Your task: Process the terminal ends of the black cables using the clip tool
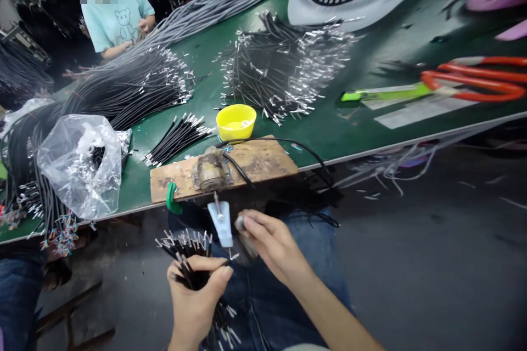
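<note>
At lower centre, the left hand has its grip closed round black cables, one tip pinched forward, presumably to stand clear of the bunch; beside the pale-blue piece, the right hand pinches a grey thing, blurred.

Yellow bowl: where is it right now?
In the head view, the yellow bowl stands on the green table slightly left of centre, just behind the wooden board, with a small bunch of black cables to its left.

Bare left hand curled, thumb and forefinger pinching; bare right hand just right of pinch, fingers bent, bare right forearm slanting back.
</note>
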A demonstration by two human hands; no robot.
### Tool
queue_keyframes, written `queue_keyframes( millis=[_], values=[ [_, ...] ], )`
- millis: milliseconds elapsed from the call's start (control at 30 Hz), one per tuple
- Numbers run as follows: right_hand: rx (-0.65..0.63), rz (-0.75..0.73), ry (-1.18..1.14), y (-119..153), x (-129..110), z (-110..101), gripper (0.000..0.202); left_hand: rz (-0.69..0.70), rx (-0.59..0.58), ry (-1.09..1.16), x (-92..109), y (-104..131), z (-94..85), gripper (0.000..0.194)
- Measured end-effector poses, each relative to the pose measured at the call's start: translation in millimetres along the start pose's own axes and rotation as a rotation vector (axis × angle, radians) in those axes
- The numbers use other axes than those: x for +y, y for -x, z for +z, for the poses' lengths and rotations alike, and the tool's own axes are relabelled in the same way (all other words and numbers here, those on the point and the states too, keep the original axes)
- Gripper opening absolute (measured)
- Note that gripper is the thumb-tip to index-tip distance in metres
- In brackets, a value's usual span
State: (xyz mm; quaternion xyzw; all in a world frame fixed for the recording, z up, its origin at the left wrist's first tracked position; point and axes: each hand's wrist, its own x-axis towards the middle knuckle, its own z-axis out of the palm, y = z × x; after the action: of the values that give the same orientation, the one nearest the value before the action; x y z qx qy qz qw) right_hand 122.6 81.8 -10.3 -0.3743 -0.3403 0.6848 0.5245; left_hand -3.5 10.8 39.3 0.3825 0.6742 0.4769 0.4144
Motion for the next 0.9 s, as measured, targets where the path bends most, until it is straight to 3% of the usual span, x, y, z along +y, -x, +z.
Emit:
queue_keyframes(
  millis=[133, 233, 367, 467, 633, 700, 900],
  values=[
    [-0.023, -0.502, 0.451, 22.6, -13.0, 5.6, 0.017, -0.083, -0.082, 0.014, -9.1, 2.4, 2.5, 0.021],
    [-0.166, -0.652, 0.685, 30.0, -18.8, 16.8, 0.007, -0.121, -0.155, 0.035, -13.5, 5.1, 6.6, 0.022],
    [-0.243, -0.619, 0.631, 29.0, -15.0, 22.2, 0.012, -0.142, -0.125, 0.078, -19.4, 7.0, 8.2, 0.021],
    [-0.163, -0.626, 0.596, 28.8, -7.5, 22.8, 0.019, -0.159, -0.050, 0.134, -25.3, 7.6, 8.9, 0.021],
    [0.042, -0.771, 0.575, 29.4, 7.1, 28.1, 0.019, -0.242, -0.037, 0.258, -28.3, 9.8, 17.7, 0.043],
    [0.032, -0.708, 0.503, 26.3, 10.5, 27.1, 0.019, -0.266, -0.056, 0.287, -26.3, 9.9, 19.5, 0.046],
    [-0.173, -0.388, 0.321, 15.3, 0.7, 10.9, 0.022, -0.314, -0.124, 0.299, -21.0, 5.6, 14.4, 0.050]
  ],
)
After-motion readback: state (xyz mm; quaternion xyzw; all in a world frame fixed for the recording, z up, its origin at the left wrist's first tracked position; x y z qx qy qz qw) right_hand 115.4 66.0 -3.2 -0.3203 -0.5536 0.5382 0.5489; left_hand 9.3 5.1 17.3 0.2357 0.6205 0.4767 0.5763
